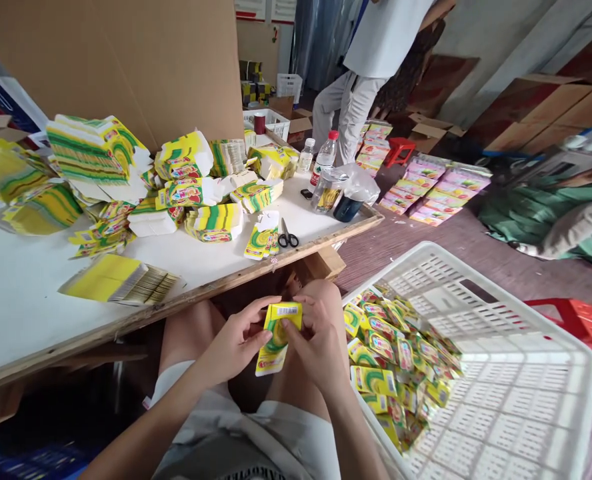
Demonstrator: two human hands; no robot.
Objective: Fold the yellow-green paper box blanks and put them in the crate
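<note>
Head view: One seated person worked bare-handed between a white tabletop [21, 287] and a white plastic crate [521, 387].
Carton in hand: One small yellow-and-green printed carton [277, 340] was held above the thighs, slightly tilted, barcode end uppermost, apart from both tabletop and crate.
Left hand: The left hand [237, 341] had its fingers grasping the carton's left edge, thumb against the printed face.
Right hand: The right hand [321, 340] had its fingers grasping the right side, thumb laid on the face below the barcode; the fingers behind were partly hidden.
Step in hand: Judged to be two-handed handling of a single carton, probably at its upper end. Whether that end was tucked shut, and whether anything lay inside, could not be told.
Next move: Judged to call for light, even pressure from both thumbs, since thin card could crease under a hard pinch.
Tabletop stock: Bundled cartons [93, 160] stood in piles toward the back; a fanned stack [119, 280] lay near the front edge. Black-handled scissors [289, 239] lay just beside a few loose cartons [263, 237].
Crate contents: Heaped yellow-and-green cartons [396, 347] lay along the crate's near side.
</note>
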